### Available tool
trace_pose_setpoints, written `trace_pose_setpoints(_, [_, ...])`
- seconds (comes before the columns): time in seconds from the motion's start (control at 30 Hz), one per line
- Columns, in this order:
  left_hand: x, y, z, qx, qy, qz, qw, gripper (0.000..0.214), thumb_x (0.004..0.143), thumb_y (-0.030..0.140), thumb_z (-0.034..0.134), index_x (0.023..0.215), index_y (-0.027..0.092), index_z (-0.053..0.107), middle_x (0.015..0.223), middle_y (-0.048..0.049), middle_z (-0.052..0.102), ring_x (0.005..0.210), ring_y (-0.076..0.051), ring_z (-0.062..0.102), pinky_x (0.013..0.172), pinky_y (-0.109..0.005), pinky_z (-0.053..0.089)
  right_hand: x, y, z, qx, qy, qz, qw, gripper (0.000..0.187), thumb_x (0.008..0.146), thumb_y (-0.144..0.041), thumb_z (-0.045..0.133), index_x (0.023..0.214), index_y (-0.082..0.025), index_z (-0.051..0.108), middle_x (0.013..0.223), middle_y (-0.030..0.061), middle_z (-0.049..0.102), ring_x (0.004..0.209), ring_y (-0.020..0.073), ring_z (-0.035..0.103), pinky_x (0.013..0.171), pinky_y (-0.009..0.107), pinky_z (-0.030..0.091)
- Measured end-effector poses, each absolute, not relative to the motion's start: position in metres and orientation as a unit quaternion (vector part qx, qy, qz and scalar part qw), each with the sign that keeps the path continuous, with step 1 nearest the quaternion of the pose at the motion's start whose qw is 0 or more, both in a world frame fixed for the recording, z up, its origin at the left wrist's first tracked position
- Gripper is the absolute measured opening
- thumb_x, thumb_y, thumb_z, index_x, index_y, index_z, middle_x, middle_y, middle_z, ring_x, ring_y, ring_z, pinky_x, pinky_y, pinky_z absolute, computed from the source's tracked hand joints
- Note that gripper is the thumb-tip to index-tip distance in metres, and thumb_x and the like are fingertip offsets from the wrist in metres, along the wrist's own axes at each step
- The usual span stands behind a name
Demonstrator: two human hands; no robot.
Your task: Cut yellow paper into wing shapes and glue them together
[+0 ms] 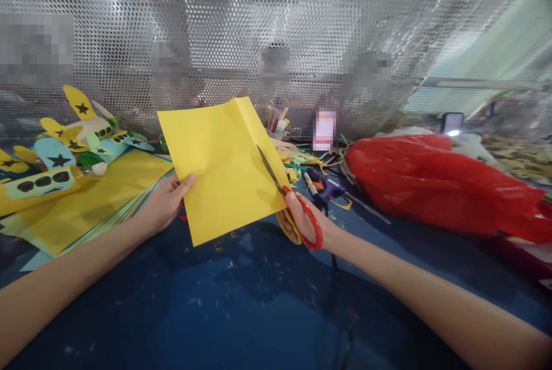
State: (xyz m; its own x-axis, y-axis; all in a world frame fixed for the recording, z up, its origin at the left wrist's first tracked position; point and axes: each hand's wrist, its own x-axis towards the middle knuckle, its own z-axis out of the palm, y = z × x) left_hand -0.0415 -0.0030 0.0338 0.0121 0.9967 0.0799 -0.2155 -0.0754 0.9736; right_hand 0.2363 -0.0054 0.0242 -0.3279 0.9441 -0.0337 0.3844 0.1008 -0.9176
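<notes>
While pinching the folded yellow paper sheet (219,169) at its left edge with the left hand (166,203) above the blue table (259,301) middle, curled right hand (304,220) fingers through red-handled scissors (284,193), blades biting its right edge; likely needed taut paper, steady strokes.

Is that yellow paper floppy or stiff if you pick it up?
Probably fairly stiff: the yellow paper stands nearly flat though the left hand grips only one edge. It looks thin and light, since it bears a fold and the scissors in the right hand cut into it. Likely easy to crease.
</notes>
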Motion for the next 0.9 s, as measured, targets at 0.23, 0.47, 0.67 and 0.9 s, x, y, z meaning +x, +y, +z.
trace_pose_setpoints(0.23, [-0.041,-0.004,0.036,0.462,0.460,0.552,0.520,0.046,0.062,0.050,0.080,0.093,0.018,0.071,0.081,-0.0076,0.076,0.079,-0.029,0.071,0.056,-0.032,0.057,0.236,-0.003,0.022,-0.511,-0.634,0.486,0.317,0.065,0.072,-0.085,0.032,0.056,-0.023,0.037,0.042,-0.0061,0.037,0.028,0.0073,0.037,0.027,0.022,0.031])
trace_pose_setpoints(0.47, [-0.040,-0.005,0.038,0.449,0.464,0.558,0.521,0.046,0.060,0.049,0.081,0.093,0.019,0.071,0.084,-0.0078,0.076,0.077,-0.030,0.071,0.058,-0.035,0.058,0.241,-0.001,0.022,-0.502,-0.664,0.471,0.292,0.067,0.076,-0.083,0.029,0.055,-0.021,0.042,0.043,-0.0029,0.044,0.032,0.0092,0.045,0.031,0.022,0.036])
trace_pose_setpoints(0.67, [-0.039,-0.005,0.035,0.459,0.443,0.557,0.533,0.042,0.065,0.046,0.078,0.095,0.018,0.070,0.083,-0.0063,0.076,0.072,-0.026,0.071,0.053,-0.030,0.056,0.245,0.000,0.031,-0.470,-0.679,0.504,0.252,0.080,0.069,-0.090,0.025,0.057,-0.018,0.056,0.057,0.0062,0.060,0.055,0.0171,0.062,0.053,0.029,0.053])
trace_pose_setpoints(0.9, [-0.037,-0.009,0.029,0.469,0.464,0.525,0.538,0.038,0.069,0.045,0.074,0.095,0.016,0.071,0.077,-0.0067,0.075,0.053,-0.020,0.066,0.042,-0.026,0.047,0.240,-0.007,0.047,-0.459,-0.633,0.560,0.275,0.071,0.072,-0.085,0.035,0.074,-0.018,0.060,0.068,0.0066,0.065,0.066,0.0198,0.065,0.066,0.035,0.056])
